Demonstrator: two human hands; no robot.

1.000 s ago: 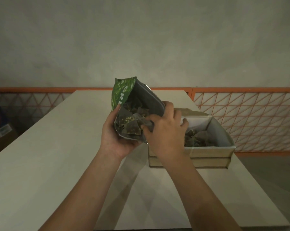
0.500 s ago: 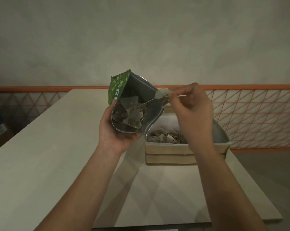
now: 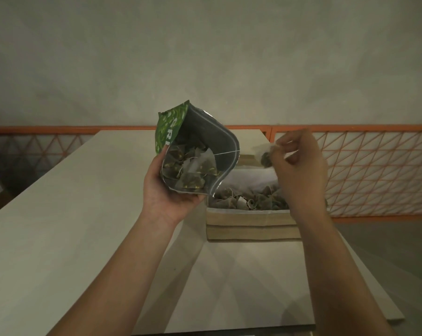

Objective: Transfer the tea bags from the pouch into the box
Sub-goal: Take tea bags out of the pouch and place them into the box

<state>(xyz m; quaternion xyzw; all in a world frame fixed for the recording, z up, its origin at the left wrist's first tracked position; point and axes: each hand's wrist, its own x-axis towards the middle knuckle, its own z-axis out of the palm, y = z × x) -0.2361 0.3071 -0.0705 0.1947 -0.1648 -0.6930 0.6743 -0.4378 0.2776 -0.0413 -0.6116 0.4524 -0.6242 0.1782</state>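
On my left, the left hand [image 3: 167, 190] cups the green pouch [image 3: 195, 151] from below, fingers curled round its base, mouth tipped toward me and open, with plenty of tea bags [image 3: 189, 170] lying inside. A thin white string [image 3: 225, 152] runs across the pouch rim toward the right, and I judge it may belong to the bag being lifted or to one left inside; I cannot tell which. Further right, the right hand [image 3: 299, 163] hangs above the box [image 3: 251, 223], thumb and fingertips pinched on one tea bag [image 3: 265, 156], the other fingers loosely curled. The box sits on the table [image 3: 59, 214], already holding a heap of bags. To do this well, I would bring the pinched bag down over the middle of the box before letting go, watch that the string does not drag another bag out, and keep the pouch steady and tilted up.
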